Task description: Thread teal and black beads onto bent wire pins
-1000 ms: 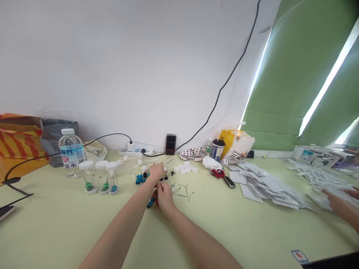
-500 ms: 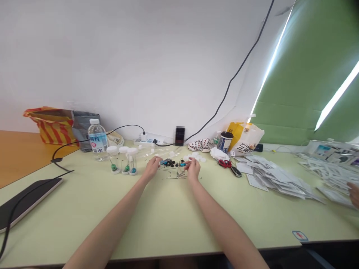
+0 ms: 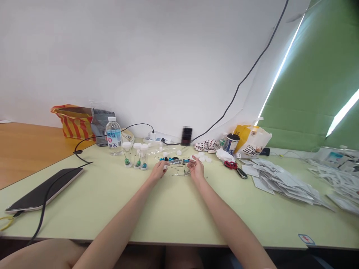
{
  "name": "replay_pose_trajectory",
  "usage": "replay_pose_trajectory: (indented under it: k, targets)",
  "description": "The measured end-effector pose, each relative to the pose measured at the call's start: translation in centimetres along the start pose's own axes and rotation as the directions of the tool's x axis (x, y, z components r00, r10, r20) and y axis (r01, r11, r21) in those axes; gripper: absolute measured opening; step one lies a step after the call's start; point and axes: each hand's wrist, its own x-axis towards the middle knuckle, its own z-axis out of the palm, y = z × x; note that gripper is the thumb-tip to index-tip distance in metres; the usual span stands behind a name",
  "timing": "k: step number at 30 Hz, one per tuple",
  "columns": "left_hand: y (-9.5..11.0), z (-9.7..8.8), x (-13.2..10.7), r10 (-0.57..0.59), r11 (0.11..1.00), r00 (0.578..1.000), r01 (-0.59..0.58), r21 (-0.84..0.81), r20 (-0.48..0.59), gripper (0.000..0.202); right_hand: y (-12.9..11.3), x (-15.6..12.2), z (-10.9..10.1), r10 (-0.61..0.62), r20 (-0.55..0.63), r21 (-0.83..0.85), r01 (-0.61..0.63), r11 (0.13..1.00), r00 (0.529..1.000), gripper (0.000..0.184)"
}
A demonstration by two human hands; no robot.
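Observation:
My left hand is closed on a clear tube that has a white end near the fingers. The tube lies crosswise between my two hands, over the middle of the table. My right hand pinches a small blue piece close to the tube's right end; whether the two touch, I cannot tell. Below them lie several thin metal rods. Small black and blue parts sit just behind my left hand. To the left stand three capped clear tubes with green or blue pieces inside.
White caps lie behind my right hand. A water bottle and a dark tablet-like slab are at left. Red-handled scissors, a dark cup and a pile of white cards are at right.
My left hand has taken up the clear tube and come nearer my right hand. The view has shifted left, and the other person's hand at the right edge is out of sight.

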Motion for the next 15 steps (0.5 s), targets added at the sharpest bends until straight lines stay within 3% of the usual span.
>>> replay_pose_trajectory:
  k: [4,8,15]
  targets:
    - [-0.4,0.3,0.4,-0.079,0.987,0.997,0.079,-0.143,0.007,0.019,0.4,-0.3,0.1,0.027,0.06,-0.022,-0.026,0.999,0.998,0.022]
    - [-1.2,0.4,1.1,-0.168,0.945,0.983,0.182,-0.273,0.075,0.022,0.2,-0.5,0.2,0.045,0.035,-0.022,-0.044,0.999,0.998,0.018]
    - [-1.6,0.4,1.5,-0.175,0.918,0.971,0.221,-0.329,0.165,0.026,0.2,-0.6,0.0,0.113,-0.015,-0.093,-0.114,0.989,0.994,0.019]
